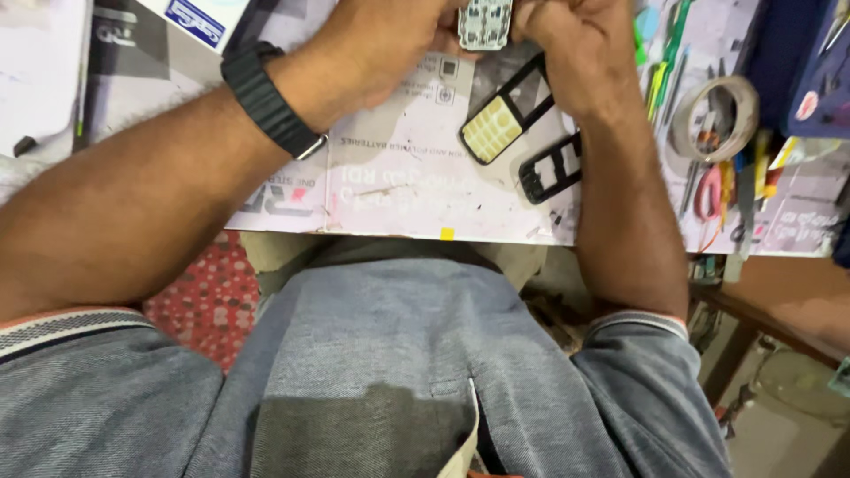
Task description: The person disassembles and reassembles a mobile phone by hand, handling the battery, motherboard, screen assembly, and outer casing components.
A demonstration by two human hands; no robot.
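Cluttered worktop [398, 190]: keypad board [484, 22] at 12 o'clock, apparently mid-disassembly, grasped by left hand [372, 49] and right hand [575, 44]; next needs careful prying.

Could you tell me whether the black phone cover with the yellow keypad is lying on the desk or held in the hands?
Lying on the desk. The cover rests flat below both hands, untouched.

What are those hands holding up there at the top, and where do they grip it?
Both hands, left hand and right hand, hold a small phone circuit board between them, gripping its two long side edges. Its lower end shows; the top is cut off.
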